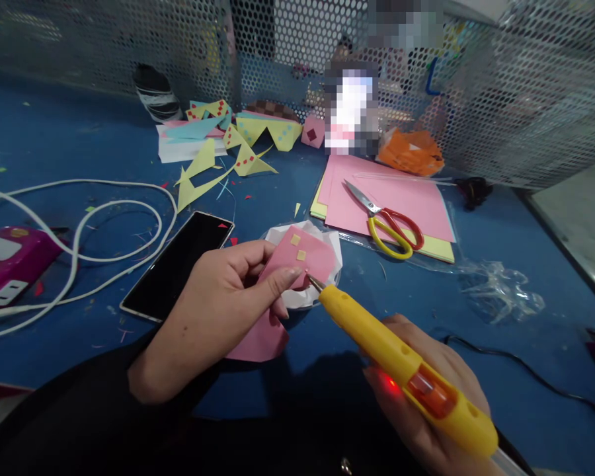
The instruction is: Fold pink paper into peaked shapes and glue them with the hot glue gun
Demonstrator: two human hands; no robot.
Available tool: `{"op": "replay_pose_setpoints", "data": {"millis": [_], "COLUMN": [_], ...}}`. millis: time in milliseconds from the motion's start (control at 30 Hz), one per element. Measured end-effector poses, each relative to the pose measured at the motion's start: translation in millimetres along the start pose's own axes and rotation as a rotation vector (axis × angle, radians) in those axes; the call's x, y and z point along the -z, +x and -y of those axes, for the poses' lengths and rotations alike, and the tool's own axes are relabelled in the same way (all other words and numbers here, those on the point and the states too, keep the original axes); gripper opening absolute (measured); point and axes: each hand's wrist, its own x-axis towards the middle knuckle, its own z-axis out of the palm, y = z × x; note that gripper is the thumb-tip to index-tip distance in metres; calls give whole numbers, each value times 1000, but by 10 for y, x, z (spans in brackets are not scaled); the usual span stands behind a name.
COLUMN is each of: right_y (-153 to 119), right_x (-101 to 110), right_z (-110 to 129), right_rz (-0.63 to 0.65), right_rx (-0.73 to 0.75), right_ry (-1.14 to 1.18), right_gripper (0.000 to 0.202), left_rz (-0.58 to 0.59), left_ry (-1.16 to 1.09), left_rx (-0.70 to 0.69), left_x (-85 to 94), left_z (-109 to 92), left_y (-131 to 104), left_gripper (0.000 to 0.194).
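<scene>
Pink paper (322,258) in left hand (228,297), yellow glue pen (367,324) in right hand (441,377)

Handling (judged): very light, thin, easily bent or creased; little slip expected against bare skin. Best held by the left edge, clear of the two small yellow squares (301,255) and of the pen tip, possibly hot.

Position: above the near middle of the blue table (401,291), over white paper (302,299); at the far-right end of the left hand, far-left of the right. More pink on the near side of the left hand; cannot tell whether one piece or two.

Left hand: pinching paper, thumb on upper face. Right hand: curled around pen, fingers partly hidden. Tip just beside left thumb, contact with paper uncertain.
</scene>
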Motion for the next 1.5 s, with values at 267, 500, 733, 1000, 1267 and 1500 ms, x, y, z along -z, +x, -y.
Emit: {"op": "replay_pose_setpoints", "data": {"millis": [267, 500, 733, 1000, 1267, 1500], "right_y": [-22, -41, -25, -66, -83, 17], "right_x": [10, 0, -6, 41, 609, 897], "right_z": [-62, -84, -83, -295, -823, -1271], "right_rz": [60, 39, 74, -75, -177, -88], "right_rx": [41, 42, -24, -217, -528, -542], "right_ry": [36, 66, 62, -5, -405, -736], "right_gripper": [5, 2, 6, 15, 34, 27], "left_rz": [-21, -12, -7, -26, -15, -32], "left_ry": [52, 33, 39, 37, -18, -66], "left_rx": [-15, -2, 7, 25, 77, 89], "left_x": [-7, 8, 9, 38, 78, 113], "left_z": [-1, 1, -15, -46, -56, -27], "left_y": [-3, -11, -1, 0, 22, 42], "left_gripper": [20, 18, 21, 23, 28, 27]}}
